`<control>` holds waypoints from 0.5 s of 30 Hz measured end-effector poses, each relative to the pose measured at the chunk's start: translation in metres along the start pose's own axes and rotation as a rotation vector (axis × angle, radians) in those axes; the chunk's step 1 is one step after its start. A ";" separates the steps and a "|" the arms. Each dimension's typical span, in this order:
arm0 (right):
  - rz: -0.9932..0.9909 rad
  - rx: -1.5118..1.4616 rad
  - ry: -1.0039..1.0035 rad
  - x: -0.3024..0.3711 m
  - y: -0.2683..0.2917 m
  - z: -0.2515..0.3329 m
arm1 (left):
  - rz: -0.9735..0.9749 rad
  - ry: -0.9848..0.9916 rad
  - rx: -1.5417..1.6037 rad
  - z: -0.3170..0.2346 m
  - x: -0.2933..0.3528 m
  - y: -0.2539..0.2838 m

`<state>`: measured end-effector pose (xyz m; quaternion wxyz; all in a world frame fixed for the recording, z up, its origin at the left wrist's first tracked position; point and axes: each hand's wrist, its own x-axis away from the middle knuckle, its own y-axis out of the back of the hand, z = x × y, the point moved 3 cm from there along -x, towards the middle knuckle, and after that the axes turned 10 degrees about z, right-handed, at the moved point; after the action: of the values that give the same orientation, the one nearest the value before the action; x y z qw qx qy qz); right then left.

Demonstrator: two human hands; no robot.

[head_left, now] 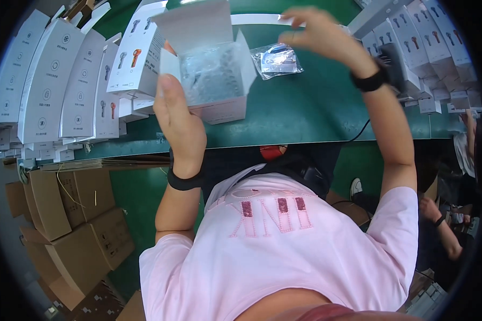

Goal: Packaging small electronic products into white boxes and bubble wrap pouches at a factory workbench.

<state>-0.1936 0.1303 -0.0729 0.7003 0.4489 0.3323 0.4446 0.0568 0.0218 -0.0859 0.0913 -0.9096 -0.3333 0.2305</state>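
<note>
My left hand [181,120] is closed around the left side of a white carton [219,111], its thumb along the near left edge. The carton tilts toward me with its top flaps up, and clear bubble wrap [210,72] fills the inside. What the wrap covers cannot be made out. Right of the carton, a clear plastic bag [277,61] with a printed slip and small dark and blue items lies on the green table [305,109]. Over the table beyond that bag hangs my right hand [321,35], slightly blurred, its thumb and fingers apart with nothing between them.
Tall white printed boxes [51,80] stand in a row at the left; more white boxes [412,40] are stacked at the right. A white strip [257,19] lies at the back. Brown cardboard boxes [85,214] sit at lower left. Another person's arm [442,227] shows at lower right.
</note>
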 end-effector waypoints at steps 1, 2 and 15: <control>0.018 0.017 0.024 0.005 -0.030 -0.003 | -0.007 -0.002 -0.010 0.004 0.003 0.007; 0.038 0.038 0.053 0.007 -0.053 -0.004 | 0.028 -0.030 0.031 0.014 0.007 0.016; -0.074 -1.247 0.423 0.042 0.078 0.084 | 0.112 -0.015 -0.166 0.003 -0.007 -0.002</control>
<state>-0.1304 0.1574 0.0281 0.7635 -0.1499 0.1581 0.6080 0.0496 0.0186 -0.0850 0.0000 -0.9296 -0.3004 0.2136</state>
